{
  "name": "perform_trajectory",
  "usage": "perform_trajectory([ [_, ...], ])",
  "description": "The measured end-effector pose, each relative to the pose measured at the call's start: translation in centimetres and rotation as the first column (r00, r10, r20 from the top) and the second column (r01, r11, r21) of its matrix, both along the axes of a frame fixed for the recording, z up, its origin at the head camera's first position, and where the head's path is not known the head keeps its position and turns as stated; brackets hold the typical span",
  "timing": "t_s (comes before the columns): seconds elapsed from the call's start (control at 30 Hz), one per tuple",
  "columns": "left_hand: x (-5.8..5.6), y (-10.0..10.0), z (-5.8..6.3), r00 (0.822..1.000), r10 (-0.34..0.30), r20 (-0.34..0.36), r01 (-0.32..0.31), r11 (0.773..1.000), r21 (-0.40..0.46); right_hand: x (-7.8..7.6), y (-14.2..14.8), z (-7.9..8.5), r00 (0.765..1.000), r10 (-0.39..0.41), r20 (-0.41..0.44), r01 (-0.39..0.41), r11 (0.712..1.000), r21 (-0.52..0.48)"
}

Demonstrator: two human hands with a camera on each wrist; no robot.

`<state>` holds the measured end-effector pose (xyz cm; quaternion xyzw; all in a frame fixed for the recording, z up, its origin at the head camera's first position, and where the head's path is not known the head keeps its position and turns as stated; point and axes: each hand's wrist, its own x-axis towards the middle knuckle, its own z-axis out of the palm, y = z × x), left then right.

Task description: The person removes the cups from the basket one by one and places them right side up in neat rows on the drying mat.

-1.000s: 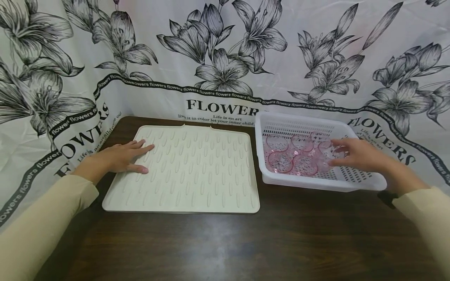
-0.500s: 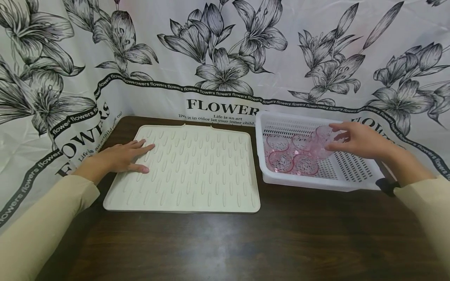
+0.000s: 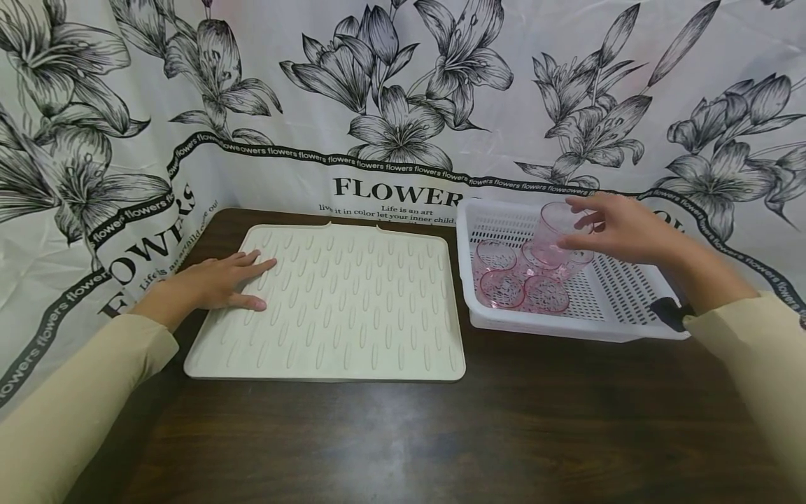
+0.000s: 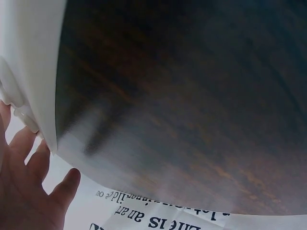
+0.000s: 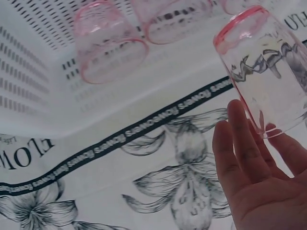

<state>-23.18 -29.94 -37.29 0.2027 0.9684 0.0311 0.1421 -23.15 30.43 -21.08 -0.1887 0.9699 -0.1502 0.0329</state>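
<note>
My right hand [image 3: 630,231] pinches the rim of a clear drinking glass with a pink base [image 3: 554,241], raised over the white basket [image 3: 548,327]. In the right wrist view the fingers [image 5: 240,143] touch the clear end of that glass [image 5: 268,72], and its pink base points away from the hand. Several similar glasses [image 3: 502,288] stand in the basket's left part. My left hand [image 3: 227,280] lies spread on the left edge of a cream ridged mat [image 3: 359,308]. In the left wrist view, the left hand [image 4: 36,187] is at the mat's edge [image 4: 41,72].
The dark wooden table [image 3: 390,434] stretches in front of the mat and basket. Behind them hangs a white flower-printed cloth [image 3: 252,171], close to the basket's back rim. The mat and the basket stand side by side with a narrow gap.
My right hand has lifted one glass from among the others in the basket and moved it up and to the left. The left hand stays where it was.
</note>
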Motion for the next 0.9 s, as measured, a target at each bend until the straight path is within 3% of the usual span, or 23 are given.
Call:
perform_trajectory([
  [0.37, 0.1, 0.0, -0.1, 1.0, 0.002, -0.005, -0.002, 1.0, 0.005, -0.9, -3.9, 0.6, 0.999, 0.026, 0.028, -0.026, 0.999, -0.019],
  [0.9, -0.2, -0.2, -0.3, 1.0, -0.003, -0.02, 0.003, 1.0, -0.002, -2.5, -10.4, -0.1, 0.985, 0.173, 0.013, -0.171, 0.981, -0.087],
])
